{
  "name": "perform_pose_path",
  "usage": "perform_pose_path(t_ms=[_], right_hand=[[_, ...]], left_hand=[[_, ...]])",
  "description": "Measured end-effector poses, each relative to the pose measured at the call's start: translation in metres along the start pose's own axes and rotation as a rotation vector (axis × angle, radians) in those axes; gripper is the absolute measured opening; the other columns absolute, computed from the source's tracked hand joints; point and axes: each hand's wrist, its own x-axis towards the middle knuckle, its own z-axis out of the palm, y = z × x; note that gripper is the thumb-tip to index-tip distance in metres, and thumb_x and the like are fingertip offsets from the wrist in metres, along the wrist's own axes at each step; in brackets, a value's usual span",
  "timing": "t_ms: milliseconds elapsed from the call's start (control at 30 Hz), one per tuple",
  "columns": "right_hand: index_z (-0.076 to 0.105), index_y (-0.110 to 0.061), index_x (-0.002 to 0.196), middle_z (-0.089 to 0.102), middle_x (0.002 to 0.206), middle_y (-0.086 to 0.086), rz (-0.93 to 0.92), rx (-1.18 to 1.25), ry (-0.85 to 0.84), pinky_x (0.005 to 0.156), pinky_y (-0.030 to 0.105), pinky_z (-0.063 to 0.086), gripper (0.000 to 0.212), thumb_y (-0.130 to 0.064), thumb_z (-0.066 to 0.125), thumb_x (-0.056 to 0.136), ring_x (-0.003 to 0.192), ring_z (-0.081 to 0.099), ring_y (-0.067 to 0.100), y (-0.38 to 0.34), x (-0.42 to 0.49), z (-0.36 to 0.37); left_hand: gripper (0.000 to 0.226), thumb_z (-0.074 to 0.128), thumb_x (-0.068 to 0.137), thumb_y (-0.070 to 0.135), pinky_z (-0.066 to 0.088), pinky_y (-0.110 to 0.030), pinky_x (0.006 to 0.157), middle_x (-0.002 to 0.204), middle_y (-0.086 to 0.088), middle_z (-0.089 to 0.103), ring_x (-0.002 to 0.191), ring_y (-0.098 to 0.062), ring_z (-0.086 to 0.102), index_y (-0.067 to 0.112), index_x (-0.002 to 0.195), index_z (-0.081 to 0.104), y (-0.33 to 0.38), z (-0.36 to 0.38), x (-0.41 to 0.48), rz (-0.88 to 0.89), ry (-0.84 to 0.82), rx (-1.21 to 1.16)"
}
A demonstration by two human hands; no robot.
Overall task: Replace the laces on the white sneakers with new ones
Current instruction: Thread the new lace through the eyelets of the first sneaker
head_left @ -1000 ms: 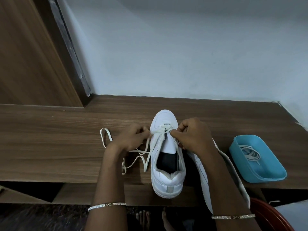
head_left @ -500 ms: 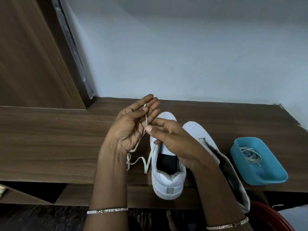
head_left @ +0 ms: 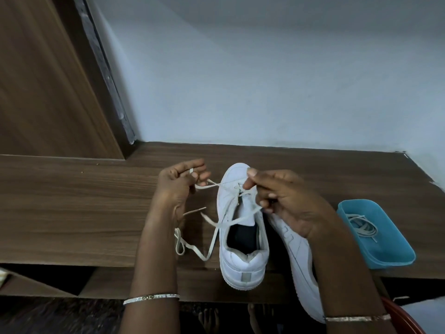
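A: Hands?
B: Left hand (head_left: 179, 186), ten o'clock of the sneaker (head_left: 243, 259), fingers curled, pinching the lace (head_left: 204, 187) end. Right hand (head_left: 284, 201) pinches a strand over the tongue.
A: Sneaker?
B: Upright on the table (head_left: 72, 201), heel at the near edge, with a tray (head_left: 395, 251) at three o'clock.

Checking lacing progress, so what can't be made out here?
Head view only.
- Second sneaker: mostly behind the right hand and forearm.
- First sneaker: upper eyelets covered by that hand.
- Coiled lace in the blue tray: too small to tell old from new.
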Motion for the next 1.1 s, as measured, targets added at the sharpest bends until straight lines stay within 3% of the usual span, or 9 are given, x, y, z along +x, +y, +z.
perform_pose_path(t_ms=[100, 200, 433, 533, 633, 733, 900, 967, 1100], right_hand=[[0.069, -0.012, 0.071, 0.030, 0.045, -0.006, -0.023, 0.110, 0.143, 0.049, 0.022, 0.030, 0.030, -0.035, 0.066, 0.089, 0.047, 0.040, 0.011, -0.005, -0.001, -0.021], [0.069, -0.014, 0.072, 0.033, 0.043, -0.008, -0.056, 0.303, 0.327, 0.052, 0.023, 0.035, 0.028, -0.038, 0.068, 0.085, 0.045, 0.043, 0.008, -0.005, 0.002, -0.040], [0.072, -0.015, 0.091, 0.039, 0.048, -0.012, -0.114, 0.549, 0.571, 0.054, 0.020, 0.034, 0.023, -0.034, 0.060, 0.097, 0.046, 0.041, 0.003, 0.006, 0.010, -0.062], [0.072, -0.014, 0.096, 0.044, 0.051, -0.011, -0.135, 0.517, 0.584, 0.048, 0.017, 0.035, 0.022, -0.031, 0.059, 0.098, 0.049, 0.041, 0.004, 0.006, 0.010, -0.060], [0.076, -0.013, 0.095, 0.047, 0.055, -0.007, -0.151, 0.273, 0.554, 0.048, 0.018, 0.033, 0.020, -0.030, 0.065, 0.094, 0.052, 0.042, 0.006, 0.004, 0.008, -0.051], [0.078, -0.012, 0.087, 0.050, 0.056, -0.002, -0.175, -0.048, 0.410, 0.049, 0.020, 0.034, 0.021, -0.031, 0.070, 0.090, 0.051, 0.043, 0.007, 0.000, 0.005, -0.030], [0.071, -0.009, 0.076, 0.054, 0.055, 0.002, -0.235, -0.241, 0.218, 0.051, 0.015, 0.041, 0.026, -0.026, 0.067, 0.094, 0.050, 0.048, 0.006, -0.002, 0.005, -0.003], [0.074, -0.007, 0.080, 0.055, 0.057, 0.004, -0.230, -0.243, 0.232, 0.052, 0.015, 0.042, 0.028, -0.032, 0.070, 0.091, 0.052, 0.048, 0.006, -0.002, 0.004, -0.007], [0.075, -0.005, 0.081, 0.055, 0.057, 0.001, -0.197, -0.214, 0.224, 0.054, 0.016, 0.043, 0.030, -0.033, 0.070, 0.090, 0.053, 0.049, 0.005, -0.002, 0.000, -0.021]], left_hand=[[0.024, 0.046, 0.096, -0.014, 0.052, -0.018, 0.048, 0.082, -0.016, 0.069, 0.046, -0.009, 0.063, -0.008, 0.108, 0.065, -0.010, -0.010, 0.006, -0.075, 0.124, 0.154], [0.032, 0.041, 0.092, -0.017, 0.049, -0.019, 0.041, 0.063, -0.013, 0.063, 0.035, -0.011, 0.055, -0.001, 0.093, 0.068, -0.017, -0.014, 0.010, -0.150, 0.206, 0.243], [0.043, 0.037, 0.088, -0.019, 0.053, -0.019, 0.044, 0.080, -0.019, 0.067, 0.041, -0.012, 0.060, 0.006, 0.083, 0.072, -0.020, -0.016, 0.012, -0.159, 0.232, 0.271], [0.037, 0.047, 0.090, -0.011, 0.058, -0.029, 0.060, 0.096, -0.020, 0.071, 0.062, -0.019, 0.070, 0.014, 0.088, 0.074, -0.019, -0.013, 0.011, -0.147, 0.181, 0.297], [0.031, 0.061, 0.077, 0.016, 0.056, -0.038, 0.088, 0.128, -0.004, 0.061, 0.106, -0.015, 0.063, 0.035, 0.098, 0.073, -0.007, -0.001, 0.002, 0.214, 0.072, 0.657], [0.044, 0.068, 0.078, 0.012, 0.042, -0.012, 0.096, 0.141, 0.016, 0.051, 0.131, -0.002, 0.045, 0.038, 0.115, 0.069, 0.009, 0.026, -0.015, 0.505, -0.242, 0.739], [0.027, 0.064, 0.093, 0.027, 0.050, -0.026, 0.088, 0.099, 0.011, 0.072, 0.100, -0.004, 0.067, 0.030, 0.120, 0.068, 0.005, 0.052, -0.027, 0.493, -0.524, 0.639], [0.015, 0.063, 0.096, 0.022, 0.049, -0.021, 0.070, 0.078, 0.009, 0.072, 0.074, -0.002, 0.065, 0.028, 0.104, 0.074, 0.003, 0.048, -0.023, 0.492, -0.502, 0.625], [0.017, 0.062, 0.097, 0.026, 0.041, -0.025, 0.059, 0.066, 0.000, 0.066, 0.057, -0.015, 0.051, 0.025, 0.094, 0.078, 0.001, 0.036, -0.015, 0.473, -0.303, 0.614]])
